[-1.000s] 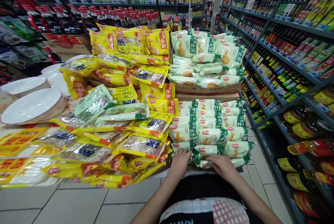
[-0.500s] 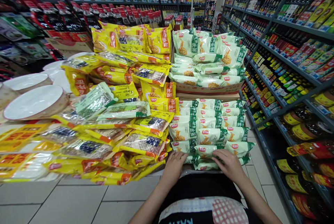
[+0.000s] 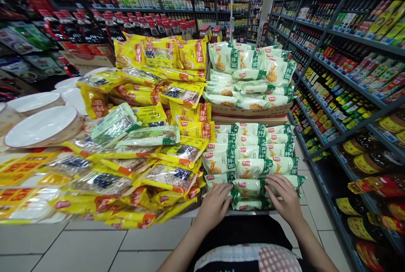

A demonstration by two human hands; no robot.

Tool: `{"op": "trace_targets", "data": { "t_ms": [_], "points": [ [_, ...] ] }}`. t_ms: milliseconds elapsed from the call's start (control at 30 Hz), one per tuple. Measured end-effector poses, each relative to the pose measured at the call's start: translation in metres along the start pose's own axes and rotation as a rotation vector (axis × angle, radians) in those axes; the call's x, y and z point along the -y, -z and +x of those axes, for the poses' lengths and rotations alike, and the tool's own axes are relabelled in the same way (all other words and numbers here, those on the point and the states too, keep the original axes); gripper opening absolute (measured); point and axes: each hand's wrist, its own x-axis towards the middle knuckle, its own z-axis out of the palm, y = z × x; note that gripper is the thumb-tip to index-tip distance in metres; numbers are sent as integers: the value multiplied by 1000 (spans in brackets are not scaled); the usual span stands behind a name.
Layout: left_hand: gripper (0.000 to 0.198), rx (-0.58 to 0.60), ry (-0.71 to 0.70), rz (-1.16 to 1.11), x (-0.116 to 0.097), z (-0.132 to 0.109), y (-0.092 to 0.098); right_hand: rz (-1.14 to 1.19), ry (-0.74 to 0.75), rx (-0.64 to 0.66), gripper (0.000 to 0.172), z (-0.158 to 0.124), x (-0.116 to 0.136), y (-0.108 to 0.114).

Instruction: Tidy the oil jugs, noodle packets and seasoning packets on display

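Note:
Stacked white-and-green noodle packets (image 3: 249,153) fill a low display in front of me. My left hand (image 3: 215,205) rests on the front left end of the nearest packet (image 3: 248,187), fingers curled over its edge. My right hand (image 3: 284,199) lies on the right end of the same row, fingers spread and pressing down on the packets. Further back, more green packets (image 3: 249,73) sit piled in a cardboard box (image 3: 249,109).
Yellow noodle packets (image 3: 152,137) are heaped to the left, some overhanging the floor. White round plates (image 3: 39,125) lie at far left. A shelf of sauce bottles (image 3: 348,94) runs along the right of a narrow tiled aisle (image 3: 311,204). Red-capped bottles (image 3: 142,23) stand behind.
Both hands have moved up and forward from the bottom front packets onto the row above; my right hand has spread flatter. The camera tilted slightly.

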Motion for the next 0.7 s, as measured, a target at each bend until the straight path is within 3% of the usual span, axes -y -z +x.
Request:
{"op": "trace_targets", "data": {
  "t_ms": [100,167,300,500,600,700],
  "points": [
    [27,51,-156,-97,-12,-3,-12,-85,-99,-117,22,-6,-20,12],
    [21,108,-171,-58,-16,1,-26,-145,-163,-117,21,-13,-37,17],
    [26,166,-44,73,-22,17,-43,-90,-239,-22,23,-25,-63,18],
    [31,288,207,225,-54,38,-34,-49,-264,87,24,-22,-73,17],
    [36,298,310,270,-79,39,-33,-7,-185,240,23,-14,-81,33],
    [35,251,331,248,-102,35,-39,49,-66,370,26,10,-97,61]
  ]
}}
